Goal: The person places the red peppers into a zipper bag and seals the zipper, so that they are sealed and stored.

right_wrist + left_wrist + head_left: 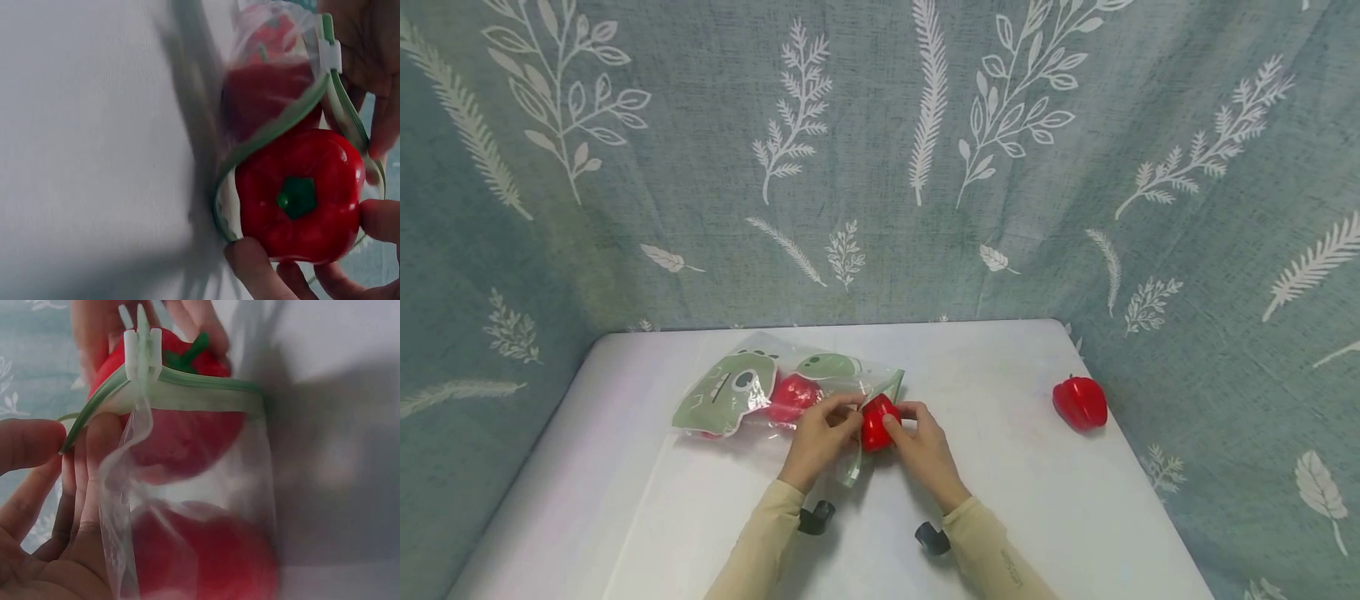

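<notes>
One red bell pepper [793, 397] sits inside the zip bag [752, 389]; left hand [820, 437] pinches its mouth, right hand [925, 446] grips a second pepper [877, 422] halfway in; a third pepper [1079, 402] waits right of the bag.

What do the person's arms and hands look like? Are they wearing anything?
Both arms wear long, snug, pale cream sleeves reaching to the wrists. The right sleeve has small dark lettering printed along the forearm; the left sleeve looks plain. A small black device sits at each wrist. The left hand and right hand are bare, without gloves.
</notes>
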